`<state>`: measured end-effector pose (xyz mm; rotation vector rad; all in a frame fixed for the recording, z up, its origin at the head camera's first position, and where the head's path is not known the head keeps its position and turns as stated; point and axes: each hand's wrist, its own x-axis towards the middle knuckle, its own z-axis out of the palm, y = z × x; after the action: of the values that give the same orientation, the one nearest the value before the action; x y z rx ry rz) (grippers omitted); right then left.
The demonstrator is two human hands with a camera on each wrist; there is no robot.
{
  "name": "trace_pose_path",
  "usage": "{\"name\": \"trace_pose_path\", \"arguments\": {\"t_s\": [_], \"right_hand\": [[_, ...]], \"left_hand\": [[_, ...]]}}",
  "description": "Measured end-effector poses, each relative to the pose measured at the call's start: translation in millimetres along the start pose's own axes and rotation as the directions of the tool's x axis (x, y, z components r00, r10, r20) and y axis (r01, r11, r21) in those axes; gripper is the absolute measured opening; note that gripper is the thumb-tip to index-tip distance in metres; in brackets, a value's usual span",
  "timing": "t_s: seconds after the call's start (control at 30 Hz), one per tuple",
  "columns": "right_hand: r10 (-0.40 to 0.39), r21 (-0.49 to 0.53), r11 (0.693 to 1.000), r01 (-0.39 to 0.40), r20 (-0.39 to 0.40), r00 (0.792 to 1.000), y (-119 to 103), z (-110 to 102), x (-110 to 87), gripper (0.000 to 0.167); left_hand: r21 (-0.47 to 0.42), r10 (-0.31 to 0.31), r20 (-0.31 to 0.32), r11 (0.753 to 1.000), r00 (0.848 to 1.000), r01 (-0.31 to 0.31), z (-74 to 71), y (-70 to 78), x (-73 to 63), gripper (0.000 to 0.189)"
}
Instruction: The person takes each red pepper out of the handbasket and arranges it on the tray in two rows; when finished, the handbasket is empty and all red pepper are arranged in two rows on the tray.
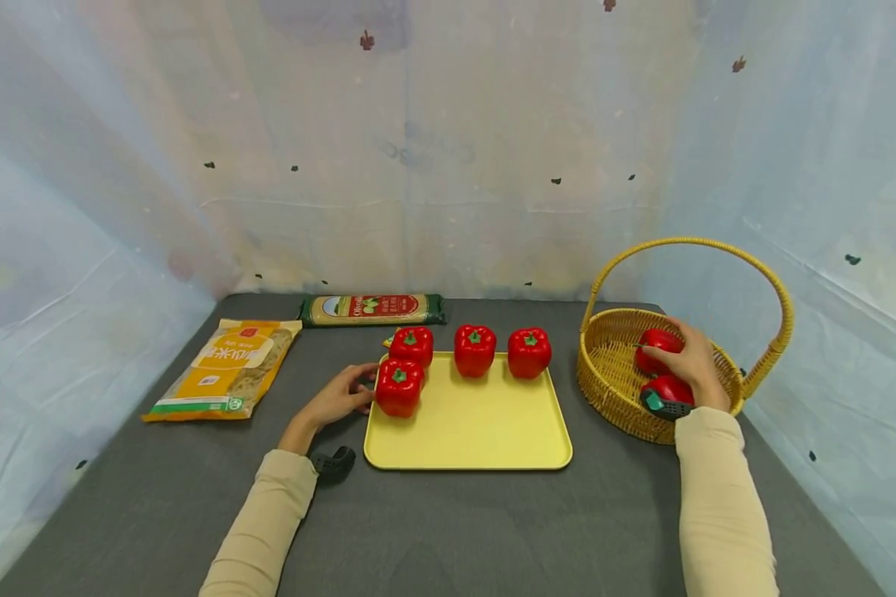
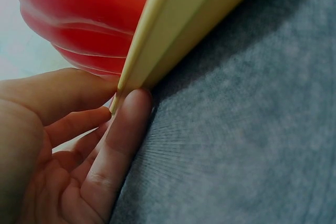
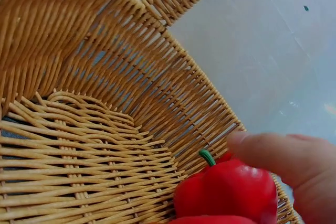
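My left hand (image 1: 341,393) is at the left edge of a yellow tray (image 1: 485,431). In the left wrist view its thumb and a finger pinch the tray's rim (image 2: 137,56). Several red bell peppers stand along the tray's back and left, the front-left bell pepper (image 1: 399,390) closest to that hand. My right hand (image 1: 693,361) reaches into a wicker basket (image 1: 605,385) and grips a red bell pepper (image 3: 226,190), thumb along its top; the far fingers are hidden. A second bell pepper (image 1: 668,388) lies beside it in the basket, partly covered by the wrist device.
An orange bag of grain (image 1: 224,371) lies on the left of the grey table. A green-and-red packet (image 1: 373,309) lies along the back edge. The basket's tall handle (image 1: 687,242) arches above the right hand. A pale curtain hangs behind.
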<state>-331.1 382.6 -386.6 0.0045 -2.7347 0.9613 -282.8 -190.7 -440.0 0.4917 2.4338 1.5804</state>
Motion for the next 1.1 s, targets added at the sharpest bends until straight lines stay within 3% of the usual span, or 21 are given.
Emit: {"name": "trace_pose_path", "arguments": {"t_s": [0.23,0.47,0.63,0.77,1.0,1.1], "right_hand": [[-0.011,-0.071,0.997,0.015,0.047,0.999,5,1,0.0,0.079],[0.002,-0.135,0.991,0.020,0.159,0.987,8,-1,1.9,0.079],[0.072,-0.113,0.992,-0.050,0.199,0.977,6,-2,2.3,0.082],[0.116,-0.071,0.992,-0.104,0.196,0.974,4,-1,1.8,0.085],[0.143,-0.026,0.990,-0.141,0.142,0.980,4,0,0.5,0.089],[0.135,0.004,0.991,-0.137,0.111,0.985,0,0,-0.3,0.089]], "left_hand": [[0.010,-0.016,-0.005,1.000,1.000,0.016,0.0,3.3,-1.1,0.053],[0.004,-0.002,0.005,1.000,1.000,0.002,0.1,1.3,1.0,0.053],[0.006,0.009,0.003,1.000,1.000,-0.009,-1.5,-0.7,2.7,0.053],[0.017,0.007,0.008,1.000,1.000,-0.007,-2.6,2.4,1.9,0.053],[0.018,0.000,-0.011,1.000,1.000,0.000,-2.4,-27.3,13.4,0.054],[0.022,-0.004,-0.016,1.000,1.000,0.004,-1.4,-31.0,13.7,0.053]]}}
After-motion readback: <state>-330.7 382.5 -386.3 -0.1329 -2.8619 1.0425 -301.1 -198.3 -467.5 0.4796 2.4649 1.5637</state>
